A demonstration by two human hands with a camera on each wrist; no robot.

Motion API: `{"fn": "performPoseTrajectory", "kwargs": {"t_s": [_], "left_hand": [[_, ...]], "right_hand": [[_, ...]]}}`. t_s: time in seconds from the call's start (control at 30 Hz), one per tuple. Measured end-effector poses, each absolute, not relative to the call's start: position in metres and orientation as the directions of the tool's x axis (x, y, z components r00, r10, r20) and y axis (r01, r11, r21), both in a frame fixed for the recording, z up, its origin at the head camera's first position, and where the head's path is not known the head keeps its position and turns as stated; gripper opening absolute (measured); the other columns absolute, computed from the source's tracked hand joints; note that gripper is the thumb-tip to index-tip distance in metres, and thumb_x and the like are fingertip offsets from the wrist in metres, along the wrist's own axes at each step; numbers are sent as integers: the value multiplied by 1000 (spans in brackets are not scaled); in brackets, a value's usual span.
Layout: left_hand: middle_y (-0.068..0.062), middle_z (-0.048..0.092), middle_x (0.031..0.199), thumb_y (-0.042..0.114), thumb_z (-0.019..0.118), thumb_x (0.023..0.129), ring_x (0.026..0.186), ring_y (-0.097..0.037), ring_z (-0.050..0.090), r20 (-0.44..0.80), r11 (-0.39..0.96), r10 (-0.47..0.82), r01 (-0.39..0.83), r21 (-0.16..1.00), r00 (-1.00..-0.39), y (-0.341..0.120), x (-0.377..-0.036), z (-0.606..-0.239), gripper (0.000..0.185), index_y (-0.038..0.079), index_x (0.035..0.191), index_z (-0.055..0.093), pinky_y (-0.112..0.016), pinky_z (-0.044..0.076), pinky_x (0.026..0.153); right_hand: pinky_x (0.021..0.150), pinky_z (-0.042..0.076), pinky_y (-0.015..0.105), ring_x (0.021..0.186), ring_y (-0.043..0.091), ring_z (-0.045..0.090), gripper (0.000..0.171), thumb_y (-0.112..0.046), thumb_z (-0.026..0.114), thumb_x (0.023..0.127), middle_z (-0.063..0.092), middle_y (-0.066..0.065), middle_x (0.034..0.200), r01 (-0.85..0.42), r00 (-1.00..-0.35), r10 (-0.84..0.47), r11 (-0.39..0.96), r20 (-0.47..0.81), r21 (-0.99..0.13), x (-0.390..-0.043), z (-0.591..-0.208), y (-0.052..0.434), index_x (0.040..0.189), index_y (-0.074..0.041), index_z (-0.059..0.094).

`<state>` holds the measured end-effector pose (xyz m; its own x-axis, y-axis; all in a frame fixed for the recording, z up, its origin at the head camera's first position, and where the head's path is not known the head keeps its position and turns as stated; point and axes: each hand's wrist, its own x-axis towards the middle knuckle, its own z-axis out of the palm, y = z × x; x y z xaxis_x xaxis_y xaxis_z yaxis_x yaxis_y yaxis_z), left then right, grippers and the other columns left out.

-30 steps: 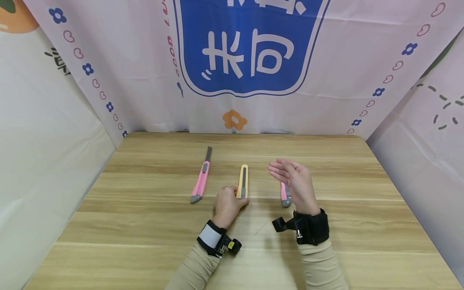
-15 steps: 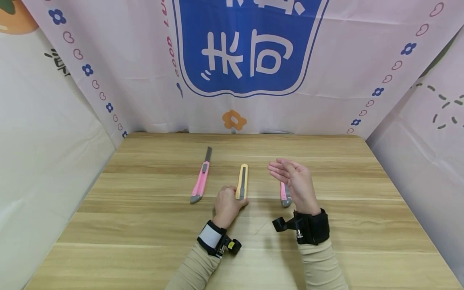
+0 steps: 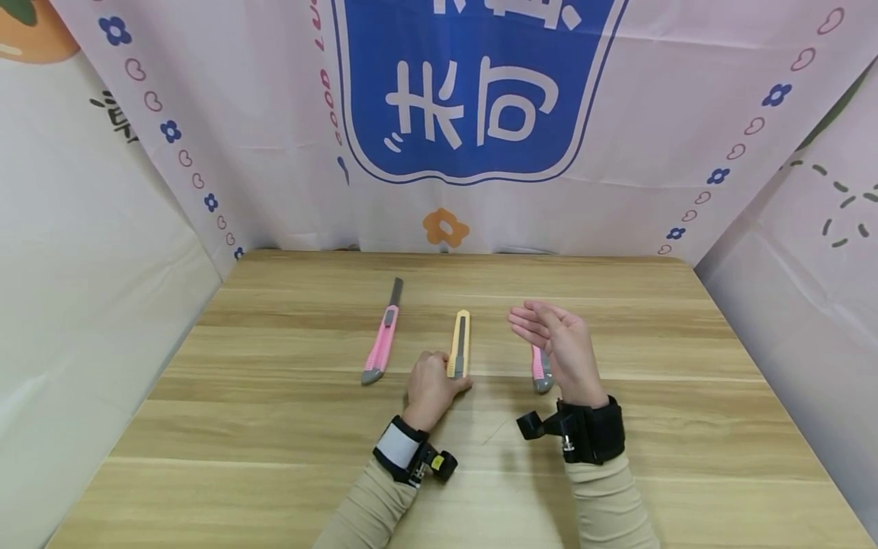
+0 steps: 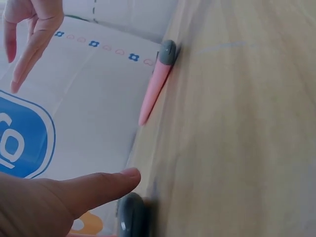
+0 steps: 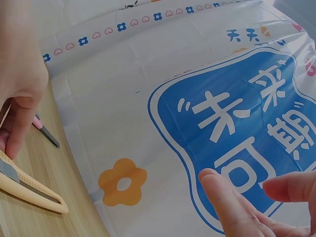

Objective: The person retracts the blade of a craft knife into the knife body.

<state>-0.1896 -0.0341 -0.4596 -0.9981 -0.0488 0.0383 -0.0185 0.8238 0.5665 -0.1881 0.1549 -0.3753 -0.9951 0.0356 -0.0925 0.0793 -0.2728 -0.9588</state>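
left hand [image 3: 430, 385] grasping yellow knife [image 3: 459, 344], right hand [image 3: 557, 343] raised, fingers relaxed

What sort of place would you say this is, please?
Probably a makeshift recording booth rather than a workshop: a light wooden table is enclosed on three sides by printed white fabric banners, with only three plastic utility knives, such as the yellow one, laid out.

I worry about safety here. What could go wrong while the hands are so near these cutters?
The left pink cutter lies with its blade out; a hand sweeping that way might get cut. The left hand holds only the yellow cutter's near end, so it may twist. The right hand hovers over another pink cutter and could knock it.
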Motion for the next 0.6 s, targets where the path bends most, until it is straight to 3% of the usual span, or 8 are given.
{"fn": "performPoseTrajectory", "kwargs": {"t_s": [0.1,0.23,0.33,0.6], "left_hand": [[-13,61,84,33,88,66,67,-19,51,42,830,-26,2,558,-999,-38,-190,-456,47,-3,89,67,-27,42,53],[-21,67,101,34,81,75,90,-30,64,54,813,-37,1,583,-998,-49,-194,-450,50,-7,102,68,-39,57,78],[-25,65,114,27,78,79,106,-38,61,93,790,-98,-21,612,-991,-64,-200,-445,49,-7,113,66,-46,54,91],[-31,50,127,15,73,80,115,-42,42,47,734,-279,-182,654,-959,-110,-214,-441,52,-8,124,58,-53,44,90]], "right_hand": [[87,59,23,91,6,73,27,-17,47,102,76,-7,89,81,-995,36,-273,-95,-958,-188,-376,155,117,3,55],[87,59,23,92,6,73,27,-17,47,102,76,-7,89,79,-995,35,-274,-92,-959,-188,-376,156,117,3,55],[87,59,23,92,7,73,26,-17,47,102,76,-7,89,75,-996,32,-279,-87,-957,-188,-376,156,117,3,55],[86,59,23,92,6,73,26,-16,46,102,76,-7,90,78,-996,25,-279,-88,-957,-188,-376,155,118,3,55]]}}
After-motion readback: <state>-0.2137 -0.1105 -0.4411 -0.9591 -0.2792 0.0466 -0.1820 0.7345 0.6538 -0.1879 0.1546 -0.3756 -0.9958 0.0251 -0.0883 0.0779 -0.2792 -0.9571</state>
